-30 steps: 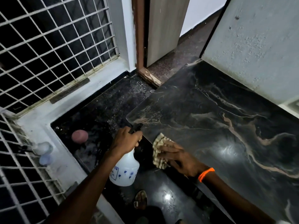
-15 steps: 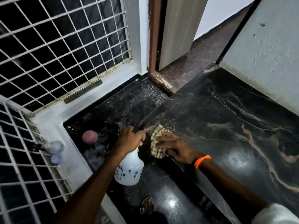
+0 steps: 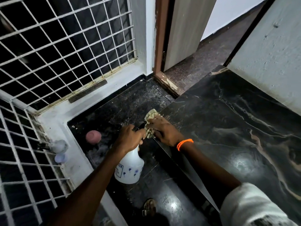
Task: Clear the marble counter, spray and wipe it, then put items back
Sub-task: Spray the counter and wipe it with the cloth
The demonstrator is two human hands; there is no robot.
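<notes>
Right now my sandalled foot (image 3: 149, 207) shows at six o'clock on the dark floor (image 3: 162, 190), and above it my left grip (image 3: 130, 138) is closed around the neck of the white spray bottle (image 3: 129, 167), which hangs off the counter's edge over the floor, its body pointing down toward six. Just beside it, at about three o'clock from that hand, my right grip (image 3: 164, 130) lies flat with fingers spread, pressing the beige cloth (image 3: 150, 123) onto the near-left corner of the marble counter (image 3: 228, 128). The cloth bunches past my fingertips toward eleven o'clock, partly over the lip.

I judge this to be the wiping step, working the corner and edge. To do it well I should keep my palm weight over the cloth, not just the fingers, and draw overlapping strokes from the corner toward three o'clock, where the slab looks bare and glossy under a light glare. The bottle should stay clear of the edge so it doesn't knock the stone.

Farther out, at nine o'clock, a pink pot (image 3: 93, 137) sits on the floor near the window grille (image 3: 65, 46).
</notes>
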